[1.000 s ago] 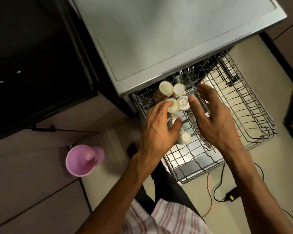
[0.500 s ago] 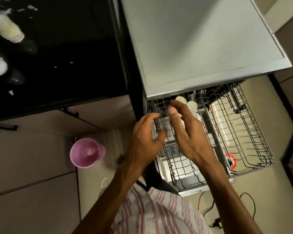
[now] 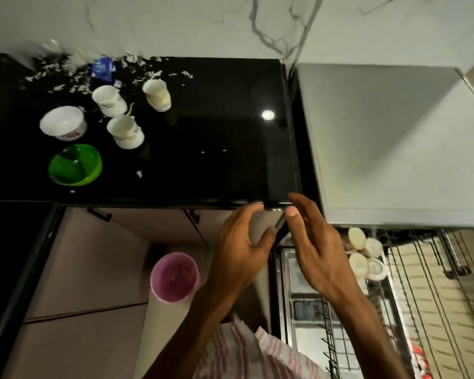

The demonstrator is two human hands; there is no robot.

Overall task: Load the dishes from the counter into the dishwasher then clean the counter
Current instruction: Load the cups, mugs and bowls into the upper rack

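Part done — small white cups (image 3: 365,255) in wire dishwasher rack (image 3: 427,283). Left on shiny black worktop (image 3: 216,149): white mugs (image 3: 125,131), green plastic bowl (image 3: 75,165), crumbs. Left hand (image 3: 241,255) and right hand (image 3: 318,250) spread wide — empty.

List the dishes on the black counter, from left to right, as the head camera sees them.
White bowl → green bowl → white cup → second white cup → cream cup.
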